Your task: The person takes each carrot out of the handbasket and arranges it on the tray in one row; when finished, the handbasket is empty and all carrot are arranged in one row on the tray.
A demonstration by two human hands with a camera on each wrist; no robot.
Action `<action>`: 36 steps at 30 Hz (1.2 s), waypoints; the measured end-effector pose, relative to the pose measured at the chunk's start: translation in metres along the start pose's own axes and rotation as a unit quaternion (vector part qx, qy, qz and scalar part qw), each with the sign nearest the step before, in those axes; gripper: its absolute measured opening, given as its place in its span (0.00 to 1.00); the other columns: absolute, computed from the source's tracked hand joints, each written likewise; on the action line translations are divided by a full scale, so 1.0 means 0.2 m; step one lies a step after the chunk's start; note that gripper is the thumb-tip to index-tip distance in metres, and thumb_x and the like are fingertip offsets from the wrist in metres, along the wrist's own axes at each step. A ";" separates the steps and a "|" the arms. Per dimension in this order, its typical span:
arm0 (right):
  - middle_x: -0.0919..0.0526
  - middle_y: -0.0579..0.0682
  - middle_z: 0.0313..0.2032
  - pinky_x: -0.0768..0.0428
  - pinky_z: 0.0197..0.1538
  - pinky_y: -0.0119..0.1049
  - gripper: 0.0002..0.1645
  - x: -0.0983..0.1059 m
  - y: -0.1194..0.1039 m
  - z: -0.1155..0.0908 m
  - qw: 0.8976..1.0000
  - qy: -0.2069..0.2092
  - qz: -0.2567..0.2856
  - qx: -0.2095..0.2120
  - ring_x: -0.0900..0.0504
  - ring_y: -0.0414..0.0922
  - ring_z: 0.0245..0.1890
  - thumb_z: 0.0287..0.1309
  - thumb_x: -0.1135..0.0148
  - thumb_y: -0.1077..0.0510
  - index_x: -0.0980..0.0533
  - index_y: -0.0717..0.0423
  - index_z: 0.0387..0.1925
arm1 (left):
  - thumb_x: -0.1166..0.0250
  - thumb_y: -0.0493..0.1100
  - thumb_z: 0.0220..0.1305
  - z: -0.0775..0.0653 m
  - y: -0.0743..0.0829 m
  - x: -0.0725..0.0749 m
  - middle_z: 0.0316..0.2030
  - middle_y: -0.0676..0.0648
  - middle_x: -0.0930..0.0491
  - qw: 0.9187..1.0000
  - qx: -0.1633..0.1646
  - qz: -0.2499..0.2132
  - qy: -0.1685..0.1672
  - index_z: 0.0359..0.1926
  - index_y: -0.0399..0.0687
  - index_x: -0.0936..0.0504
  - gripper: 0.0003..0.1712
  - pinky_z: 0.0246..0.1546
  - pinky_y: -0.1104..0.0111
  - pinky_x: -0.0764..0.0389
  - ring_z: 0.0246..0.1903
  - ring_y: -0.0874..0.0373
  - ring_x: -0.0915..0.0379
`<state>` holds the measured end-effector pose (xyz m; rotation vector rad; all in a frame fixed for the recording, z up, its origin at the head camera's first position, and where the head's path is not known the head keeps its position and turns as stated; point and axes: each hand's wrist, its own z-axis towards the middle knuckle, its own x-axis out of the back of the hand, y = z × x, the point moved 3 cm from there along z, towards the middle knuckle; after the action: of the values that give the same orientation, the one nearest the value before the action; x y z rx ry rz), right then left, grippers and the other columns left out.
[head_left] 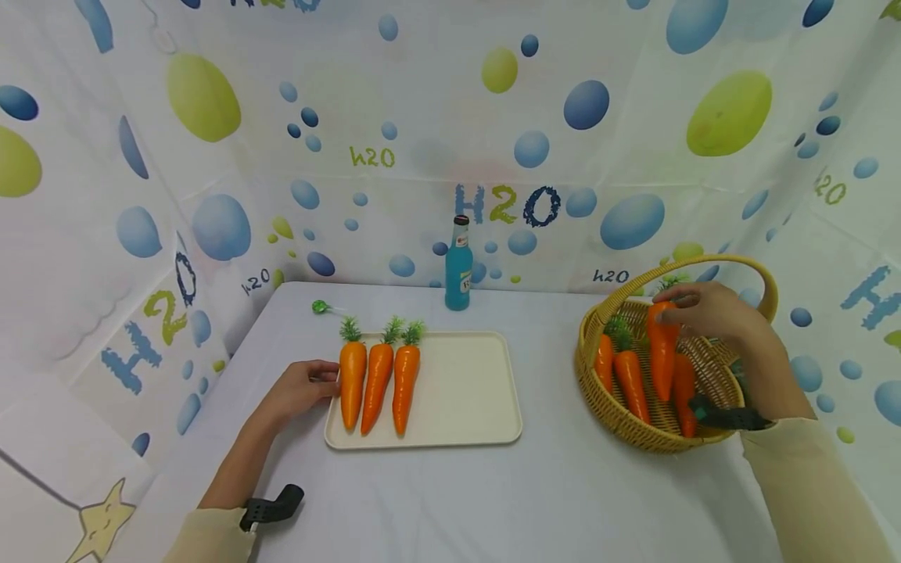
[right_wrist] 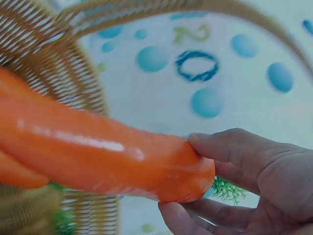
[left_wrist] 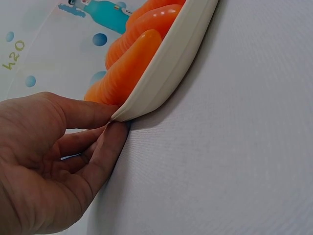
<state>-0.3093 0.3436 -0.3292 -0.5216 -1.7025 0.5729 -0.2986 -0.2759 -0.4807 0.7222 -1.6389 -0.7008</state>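
My left hand (head_left: 304,389) pinches the left rim of a cream tray (head_left: 464,391) between thumb and fingers, as the left wrist view shows. Three orange carrots (head_left: 378,383) with green tops lie side by side on the tray's left part. Over a wicker basket (head_left: 598,391) at the right, my right hand (head_left: 711,311) grips another carrot (head_left: 662,352) near its leafy end, tip pointing down. Several more carrots (head_left: 630,383) lie inside the basket. In the right wrist view, thumb and fingers close round the held carrot (right_wrist: 107,152).
A blue bottle (head_left: 459,270) stands behind the tray. A green lollipop (head_left: 321,307) lies near the table's back left. The basket's tall handle (head_left: 704,259) arches behind the right hand. A patterned curtain (head_left: 436,117) hangs behind and beside the white-covered table.
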 end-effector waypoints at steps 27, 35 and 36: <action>0.19 0.47 0.47 0.19 0.42 0.39 0.23 -0.04 -0.67 -0.51 0.984 0.057 -0.053 0.159 0.20 0.48 0.45 0.60 0.33 0.42 0.21 0.43 0.54 | 0.33 0.42 0.61 -0.05 0.04 0.03 0.47 0.40 0.21 1.000 -0.005 0.007 -0.004 0.61 0.32 0.26 0.29 0.46 0.60 0.21 0.42 0.49 0.26; 0.19 0.49 0.49 0.19 0.47 0.47 0.22 -0.29 -0.93 -0.23 0.982 0.019 0.010 0.186 0.19 0.49 0.46 0.60 0.32 0.44 0.20 0.45 0.53 | 0.33 0.40 0.61 -0.02 0.04 0.01 0.48 0.39 0.22 1.000 0.012 -0.010 -0.012 0.62 0.32 0.26 0.29 0.43 0.63 0.19 0.42 0.49 0.26; 0.19 0.49 0.49 0.18 0.46 0.47 0.21 -0.34 -0.95 -0.18 0.982 0.011 0.024 0.185 0.19 0.50 0.46 0.60 0.32 0.46 0.20 0.46 0.53 | 0.32 0.40 0.61 -0.02 0.04 0.01 0.48 0.39 0.22 1.000 0.014 -0.013 -0.012 0.62 0.33 0.26 0.29 0.43 0.64 0.19 0.42 0.49 0.26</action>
<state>-0.2673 0.1574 -0.2546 -0.2997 -1.5189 0.8927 -0.2952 -0.2723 -0.4735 0.7587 -1.6668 -0.7075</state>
